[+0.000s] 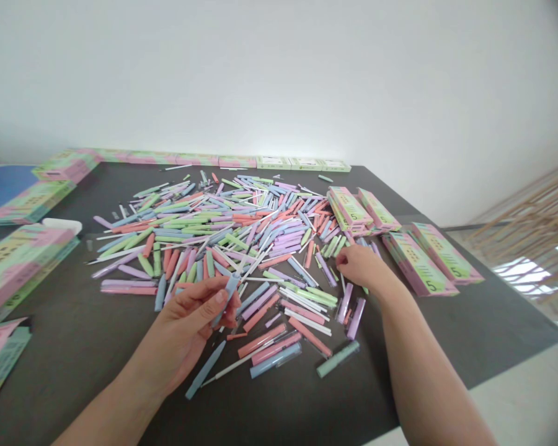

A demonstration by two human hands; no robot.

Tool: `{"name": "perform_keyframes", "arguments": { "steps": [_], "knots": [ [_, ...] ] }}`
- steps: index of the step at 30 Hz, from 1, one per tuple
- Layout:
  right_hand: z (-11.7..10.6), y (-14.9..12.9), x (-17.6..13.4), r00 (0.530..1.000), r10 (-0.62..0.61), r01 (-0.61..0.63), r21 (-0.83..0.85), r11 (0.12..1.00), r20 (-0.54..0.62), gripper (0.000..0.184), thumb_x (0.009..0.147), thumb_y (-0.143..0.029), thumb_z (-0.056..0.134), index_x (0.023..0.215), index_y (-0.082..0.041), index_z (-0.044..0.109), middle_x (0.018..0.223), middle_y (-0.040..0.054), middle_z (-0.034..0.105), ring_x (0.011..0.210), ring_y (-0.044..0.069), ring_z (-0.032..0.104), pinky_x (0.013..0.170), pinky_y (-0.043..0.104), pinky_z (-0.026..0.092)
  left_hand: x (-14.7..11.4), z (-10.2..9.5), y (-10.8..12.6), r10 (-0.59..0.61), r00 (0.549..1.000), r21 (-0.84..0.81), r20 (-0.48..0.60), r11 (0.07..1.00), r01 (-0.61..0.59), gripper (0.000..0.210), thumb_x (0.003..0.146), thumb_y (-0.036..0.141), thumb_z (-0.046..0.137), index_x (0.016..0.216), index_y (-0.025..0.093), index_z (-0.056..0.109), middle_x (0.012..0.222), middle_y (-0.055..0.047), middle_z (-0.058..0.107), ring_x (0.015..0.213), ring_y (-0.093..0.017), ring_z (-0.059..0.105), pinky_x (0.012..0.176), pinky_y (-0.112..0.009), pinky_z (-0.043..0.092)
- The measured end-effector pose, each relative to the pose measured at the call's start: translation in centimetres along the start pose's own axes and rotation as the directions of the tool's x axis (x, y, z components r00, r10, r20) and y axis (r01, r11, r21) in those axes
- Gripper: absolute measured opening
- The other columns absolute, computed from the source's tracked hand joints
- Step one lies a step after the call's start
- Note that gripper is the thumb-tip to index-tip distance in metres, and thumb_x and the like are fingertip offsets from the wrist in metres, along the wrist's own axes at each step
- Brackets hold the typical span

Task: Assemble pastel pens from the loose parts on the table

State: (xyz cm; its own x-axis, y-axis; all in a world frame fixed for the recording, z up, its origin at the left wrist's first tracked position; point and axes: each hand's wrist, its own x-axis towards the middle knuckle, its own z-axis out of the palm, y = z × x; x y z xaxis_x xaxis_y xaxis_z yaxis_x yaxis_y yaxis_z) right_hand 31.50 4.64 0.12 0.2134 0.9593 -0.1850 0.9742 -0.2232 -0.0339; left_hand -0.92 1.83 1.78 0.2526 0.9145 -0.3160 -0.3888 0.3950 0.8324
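My left hand [188, 337] is closed around a light blue pen barrel [226, 302], holding it tilted above the table's near part. At the right side of the heap, my right hand [360, 266] reaches down with its fingers pinched together; whatever they hold, if anything, is hidden. The heap of pen parts [204, 220] has barrels and caps in blue, green, purple and coral, mixed with white refills [302, 300]. Just below my left hand lies a blue barrel [205, 370]. A green pen piece with a clear end [337, 359] rests below my right hand.
Pink-and-green boxes [421, 263] lie right of the heap. More boxes line the dark table's [279, 412] back edge, and larger ones [25, 263] stand at the left. A white wall [279, 74] rises behind. Bamboo-like poles [534, 223] are beyond the right edge.
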Motion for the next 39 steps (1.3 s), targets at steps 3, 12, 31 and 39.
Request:
{"name": "perform_keyframes", "arguments": {
  "steps": [3, 12, 31, 39],
  "knots": [
    [-0.1, -0.1, 0.1, 0.999, -0.037, 0.039, 0.036, 0.999, -0.035, 0.022, 0.075, -0.012, 0.057, 0.083, -0.018, 0.076, 0.086, 0.0077, 0.075, 0.084, 0.022, 0.068, 0.072, 0.027, 0.045, 0.0, -0.1, 0.0, -0.002, 1.0, 0.0, 0.008, 1.0, 0.002, 0.03, 0.054, 0.028, 0.091, 0.081, 0.022, 0.079, 0.067, -0.003, 0.07, 0.057, -0.012, 0.061, 0.053, -0.02, 0.052],
    [0.3, -0.8, 0.4, 0.98, -0.134, 0.15, 0.105, 0.983, -0.149, 0.03, 0.08, -0.02, 0.06, 0.106, -0.02, 0.075, 0.097, 0.0074, 0.074, 0.09, 0.021, 0.066, 0.082, 0.029, 0.046, -0.1, -0.3, -0.1, 0.02, 0.999, -0.001, 0.035, 1.0, -0.02, 0.029, 0.056, 0.028, 0.09, 0.082, 0.022, 0.079, 0.067, -0.002, 0.07, 0.057, -0.012, 0.06, 0.053, -0.019, 0.052],
    [2.2, -1.8, 1.6, 0.923, -0.275, 0.323, 0.155, 0.934, -0.27, 0.019, 0.087, -0.017, 0.055, 0.091, -0.02, 0.074, 0.097, 0.0075, 0.067, 0.091, 0.021, 0.062, 0.084, 0.03, 0.043, -0.1, -0.3, 0.1, 0.028, 0.997, -0.039, 0.077, 0.999, -0.025, 0.024, 0.063, 0.025, 0.086, 0.085, 0.02, 0.076, 0.07, -0.002, 0.069, 0.055, -0.011, 0.058, 0.052, -0.021, 0.052],
    [0.9, -2.3, 0.2, 0.883, -0.344, 0.42, 0.21, 0.883, -0.319, 0.025, 0.08, -0.003, 0.052, 0.086, -0.016, 0.072, 0.096, 0.0072, 0.069, 0.088, 0.019, 0.063, 0.083, 0.028, 0.045, 0.1, -0.5, 0.0, 0.08, 0.992, -0.046, 0.1, 0.996, -0.076, 0.022, 0.066, 0.024, 0.085, 0.086, 0.019, 0.078, 0.07, -0.002, 0.07, 0.055, -0.009, 0.059, 0.054, -0.018, 0.05]
  ]
}}
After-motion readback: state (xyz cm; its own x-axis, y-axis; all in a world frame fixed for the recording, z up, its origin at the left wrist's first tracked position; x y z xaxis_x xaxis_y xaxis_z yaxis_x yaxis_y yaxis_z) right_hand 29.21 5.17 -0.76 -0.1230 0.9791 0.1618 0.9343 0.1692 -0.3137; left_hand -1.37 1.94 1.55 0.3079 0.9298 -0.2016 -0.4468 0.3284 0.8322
